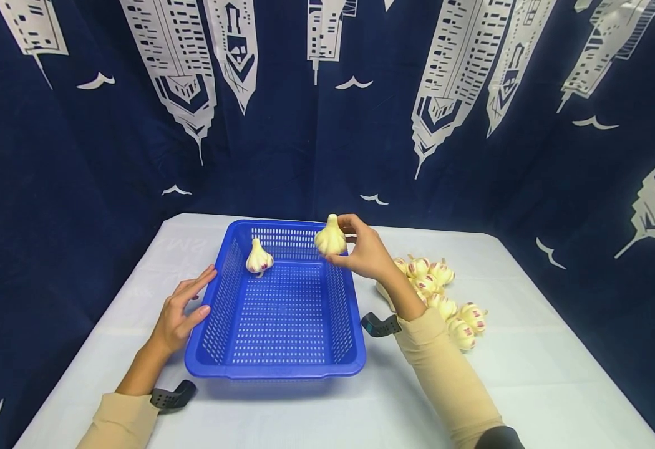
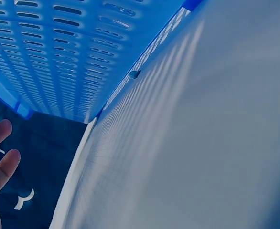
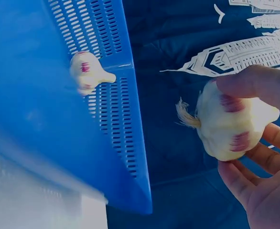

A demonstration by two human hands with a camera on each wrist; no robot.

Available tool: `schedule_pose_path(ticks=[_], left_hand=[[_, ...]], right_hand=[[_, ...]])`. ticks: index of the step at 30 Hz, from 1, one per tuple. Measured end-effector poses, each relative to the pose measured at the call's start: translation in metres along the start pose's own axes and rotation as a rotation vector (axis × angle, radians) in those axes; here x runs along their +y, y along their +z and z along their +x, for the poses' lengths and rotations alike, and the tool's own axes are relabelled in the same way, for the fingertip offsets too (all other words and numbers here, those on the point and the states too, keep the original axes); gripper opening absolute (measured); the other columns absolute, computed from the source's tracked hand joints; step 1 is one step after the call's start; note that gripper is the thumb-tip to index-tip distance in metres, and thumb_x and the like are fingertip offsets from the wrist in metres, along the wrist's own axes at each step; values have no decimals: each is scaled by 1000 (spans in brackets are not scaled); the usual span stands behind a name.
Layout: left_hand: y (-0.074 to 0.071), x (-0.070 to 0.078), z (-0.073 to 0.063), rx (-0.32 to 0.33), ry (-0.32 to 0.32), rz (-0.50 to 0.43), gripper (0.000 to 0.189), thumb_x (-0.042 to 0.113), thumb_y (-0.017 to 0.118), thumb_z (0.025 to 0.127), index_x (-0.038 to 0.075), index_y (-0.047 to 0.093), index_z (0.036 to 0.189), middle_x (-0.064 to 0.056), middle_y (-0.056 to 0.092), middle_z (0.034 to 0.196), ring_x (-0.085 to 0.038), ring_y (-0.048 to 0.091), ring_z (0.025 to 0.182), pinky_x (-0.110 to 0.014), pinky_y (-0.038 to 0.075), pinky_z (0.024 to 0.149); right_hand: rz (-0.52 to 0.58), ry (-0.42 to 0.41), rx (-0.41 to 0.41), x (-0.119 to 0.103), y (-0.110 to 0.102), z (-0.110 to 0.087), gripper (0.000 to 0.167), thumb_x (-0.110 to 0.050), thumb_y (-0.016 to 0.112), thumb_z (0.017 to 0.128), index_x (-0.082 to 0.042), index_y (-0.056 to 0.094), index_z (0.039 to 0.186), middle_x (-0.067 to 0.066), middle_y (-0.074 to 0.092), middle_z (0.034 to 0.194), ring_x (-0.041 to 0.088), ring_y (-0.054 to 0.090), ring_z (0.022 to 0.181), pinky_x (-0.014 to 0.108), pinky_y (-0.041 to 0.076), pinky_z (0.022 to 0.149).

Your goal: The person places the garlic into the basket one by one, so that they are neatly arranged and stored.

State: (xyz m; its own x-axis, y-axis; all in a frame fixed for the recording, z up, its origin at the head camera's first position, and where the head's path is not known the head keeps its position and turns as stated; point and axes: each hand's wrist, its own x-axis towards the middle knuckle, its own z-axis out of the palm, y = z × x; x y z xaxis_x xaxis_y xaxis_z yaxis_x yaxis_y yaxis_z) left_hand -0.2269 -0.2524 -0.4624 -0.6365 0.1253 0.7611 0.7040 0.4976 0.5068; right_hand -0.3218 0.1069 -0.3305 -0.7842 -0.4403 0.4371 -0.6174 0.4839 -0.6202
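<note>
Blue basket (image 1: pixel 274 371): best steadied by the left hand (image 1: pixel 177 319), fingers outstretched against it.
Garlic bulb (image 1: pixel 330 238): pinched by the right hand (image 1: pixel 368 251), thumb opposing fingers; best lowered before release.

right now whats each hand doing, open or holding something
Left hand: open, touching the left rim of the blue basket.
Right hand: closed on a garlic bulb, holding it between thumb and fingers.
</note>
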Motion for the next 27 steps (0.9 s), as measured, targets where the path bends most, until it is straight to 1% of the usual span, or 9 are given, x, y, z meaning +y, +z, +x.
schedule_pose_path(ticks=[4, 9, 12, 14, 18, 20, 21, 25, 27], left_hand=[[0, -1, 0, 0, 1, -3, 63, 8, 56, 73, -4, 58, 134, -19, 51, 143, -18, 52, 109, -31, 39, 78], [0, -1, 0, -10, -2, -2, 62, 7, 57, 73, -5, 57, 134, -20, 51, 143, -21, 52, 109, -35, 40, 77], [0, -1, 1, -8, -4, -2, 62, 8, 57, 73, -5, 57, 134, -20, 51, 143, -21, 52, 109, -35, 40, 78], [0, -1, 2, -1, 4, -11, 62, 9, 56, 73, -5, 58, 134, -20, 50, 143, -24, 50, 114, -35, 37, 85], [1, -2, 5, 24, 65, -8, 62, 14, 57, 73, -8, 58, 131, -26, 47, 143, -32, 41, 127, -35, 26, 102], [1, -2, 6, 30, 92, -3, 62, 14, 57, 73, -9, 58, 130, -28, 46, 143, -34, 37, 133, -36, 21, 106], [1, -2, 6, 32, 95, -3, 62, 14, 57, 72, -9, 58, 130, -28, 46, 143, -33, 37, 133, -34, 20, 107], [0, 0, 3, 14, 45, -19, 63, 9, 58, 72, -7, 57, 133, -25, 49, 142, -23, 43, 131, -23, 24, 108], [-1, 1, 2, 8, 18, -27, 63, 7, 59, 72, -7, 57, 134, -24, 50, 142, -19, 47, 129, -18, 27, 106]], right_hand=[[-4, 23, -44, -5, 1, 5, 69, -9, 86, 71, 3, 51, 129, 20, 60, 126, 35, 61, 112, 46, 50, 94], [8, 15, -78, -10, 4, 10, 70, -9, 87, 71, 4, 50, 129, 20, 59, 124, 35, 62, 111, 44, 51, 92], [18, 10, -85, -13, 7, 13, 70, -9, 87, 70, 4, 50, 129, 19, 59, 124, 35, 62, 112, 43, 51, 92], [16, 12, -86, -15, 9, 15, 70, -10, 87, 70, 3, 50, 129, 18, 59, 124, 34, 62, 112, 43, 52, 92], [11, 6, -93, -20, 12, 18, 70, -10, 88, 70, 1, 51, 129, 16, 59, 125, 33, 62, 112, 38, 52, 91], [12, 2, -102, -21, 14, 20, 69, -10, 88, 70, 1, 51, 128, 16, 60, 124, 33, 62, 111, 37, 53, 90], [14, -1, -105, -22, 15, 21, 69, -10, 88, 70, 2, 51, 127, 17, 60, 124, 33, 62, 111, 37, 53, 90], [12, -4, -123, -22, 19, 24, 69, -10, 88, 70, 1, 51, 127, 17, 60, 123, 33, 62, 110, 37, 53, 90], [10, -2, -131, -23, 21, 26, 69, -11, 88, 70, 1, 51, 127, 17, 60, 123, 33, 62, 109, 37, 53, 89]])
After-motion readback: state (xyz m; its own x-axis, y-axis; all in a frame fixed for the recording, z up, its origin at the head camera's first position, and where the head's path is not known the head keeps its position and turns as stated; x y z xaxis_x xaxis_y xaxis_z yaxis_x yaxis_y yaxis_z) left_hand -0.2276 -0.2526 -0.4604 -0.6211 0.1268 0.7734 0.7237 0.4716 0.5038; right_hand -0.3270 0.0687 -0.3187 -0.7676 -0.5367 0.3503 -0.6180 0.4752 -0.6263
